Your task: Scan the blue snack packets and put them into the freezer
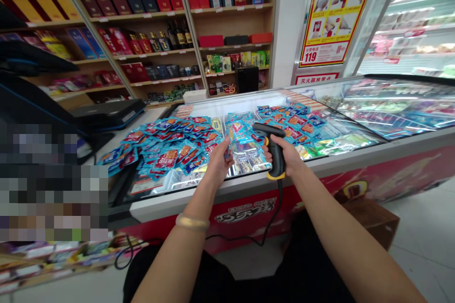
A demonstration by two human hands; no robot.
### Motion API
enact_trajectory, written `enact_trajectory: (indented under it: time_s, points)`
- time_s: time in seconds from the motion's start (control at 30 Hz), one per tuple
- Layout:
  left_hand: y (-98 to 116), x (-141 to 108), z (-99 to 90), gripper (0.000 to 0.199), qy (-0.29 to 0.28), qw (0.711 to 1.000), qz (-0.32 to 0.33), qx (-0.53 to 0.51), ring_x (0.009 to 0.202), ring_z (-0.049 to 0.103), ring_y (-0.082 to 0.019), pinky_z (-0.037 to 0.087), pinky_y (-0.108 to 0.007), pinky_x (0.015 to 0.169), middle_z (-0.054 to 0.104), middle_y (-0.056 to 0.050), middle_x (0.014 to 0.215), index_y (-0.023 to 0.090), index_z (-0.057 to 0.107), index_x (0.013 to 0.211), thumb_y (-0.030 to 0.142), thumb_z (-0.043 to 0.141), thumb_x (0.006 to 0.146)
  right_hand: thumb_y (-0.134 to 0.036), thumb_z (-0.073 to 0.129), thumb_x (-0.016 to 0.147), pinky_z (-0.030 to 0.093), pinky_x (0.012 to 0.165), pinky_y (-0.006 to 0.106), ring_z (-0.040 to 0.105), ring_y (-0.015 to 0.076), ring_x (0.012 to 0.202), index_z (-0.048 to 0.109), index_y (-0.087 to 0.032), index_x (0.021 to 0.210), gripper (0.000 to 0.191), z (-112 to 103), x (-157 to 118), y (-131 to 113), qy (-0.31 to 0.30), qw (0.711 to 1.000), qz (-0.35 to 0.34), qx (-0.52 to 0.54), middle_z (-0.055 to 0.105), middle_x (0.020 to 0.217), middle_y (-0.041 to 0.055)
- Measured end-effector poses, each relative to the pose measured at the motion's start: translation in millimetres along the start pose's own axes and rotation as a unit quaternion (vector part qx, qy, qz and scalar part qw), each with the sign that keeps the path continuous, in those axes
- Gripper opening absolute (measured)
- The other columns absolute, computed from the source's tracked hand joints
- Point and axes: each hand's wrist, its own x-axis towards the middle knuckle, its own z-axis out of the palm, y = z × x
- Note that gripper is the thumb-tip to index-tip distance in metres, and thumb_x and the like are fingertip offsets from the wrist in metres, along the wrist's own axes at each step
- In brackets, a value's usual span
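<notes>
My right hand (284, 154) is wrapped round the grip of a black and yellow barcode scanner (276, 156), whose head points left and whose cable hangs down. Just left of it, my left hand (222, 158) is closed on a small packet (229, 141), held upright and seen nearly edge-on, above the freezer's glass top. A large heap of blue and red snack packets (167, 156) lies on the glass left of my left hand. Beyond the scanner there is a second group of similar packets (293, 120).
The chest freezer (163, 204) with a grey rim runs across in front. Black equipment (31, 104) stands at the left. Shelves of boxes (231, 14) rise behind. A cardboard box (373, 222) is on the floor at the right, and the scanner cable (263, 241) loops below the rim.
</notes>
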Motion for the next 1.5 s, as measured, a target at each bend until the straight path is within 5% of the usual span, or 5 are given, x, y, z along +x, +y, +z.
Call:
enact_trajectory:
  time_s: [0.07,0.17,0.4,1.33,1.5]
  points:
    - [8.0,-4.0,-7.2,0.053,-0.033,0.996,-0.043,-0.069,0.042,0.03,-0.003,0.023,-0.016,0.041,0.039,0.01,0.055,0.016,0.059,0.087,0.056,0.081,0.06,-0.038,0.067,0.079,0.039,0.04,0.018,0.046,0.0077,0.046,0.058,-0.017,0.076,0.023,14.4,5.5,9.1,-0.016,0.999,0.029,0.011,0.055,0.061,-0.0012]
    - [11.3,-10.9,-9.6,0.048,-0.047,0.994,-0.052,-0.08,0.049,0.043,-0.005,0.036,-0.016,0.047,0.049,0.006,0.061,0.016,0.063,0.096,0.054,0.076,0.069,-0.038,0.066,0.08,0.039,0.039,0.017,0.046,0.0069,0.044,0.058,-0.016,0.076,0.023,27.2,8.4,17.8,-0.039,0.997,0.06,0.012,0.055,0.061,-0.0014]
    - [-0.6,-17.8,-3.0,0.043,0.0,0.999,0.05,-0.017,0.091,0.067,-0.021,0.056,-0.034,0.073,0.069,-0.006,0.09,0.02,0.063,0.101,0.059,0.063,0.082,-0.038,0.069,0.077,0.04,0.04,0.017,0.047,0.0068,0.044,0.059,-0.016,0.076,0.024,27.3,0.3,18.9,-0.05,0.998,0.043,0.006,0.055,0.061,-0.0016]
    - [-11.0,-9.4,-3.0,0.05,0.031,0.996,0.077,0.032,0.081,0.067,-0.019,0.054,-0.028,0.064,0.065,-0.007,0.084,0.015,0.064,0.093,0.064,0.062,0.08,-0.04,0.075,0.071,0.04,0.04,0.018,0.048,0.0074,0.046,0.06,-0.016,0.077,0.03,25.7,-4.0,21.9,-0.113,0.991,0.03,-0.058,0.057,0.064,-0.0009]
    - [-2.1,-10.0,-21.5,0.049,0.074,0.97,0.192,0.129,0.089,0.064,-0.021,0.054,-0.032,0.071,0.065,-0.008,0.092,0.018,0.068,0.096,0.064,0.057,0.083,-0.039,0.073,0.072,0.039,0.04,0.018,0.046,0.0071,0.045,0.06,-0.016,0.079,0.027,31.7,-0.4,23.8,-0.092,0.995,0.033,-0.031,0.056,0.062,-0.0016]
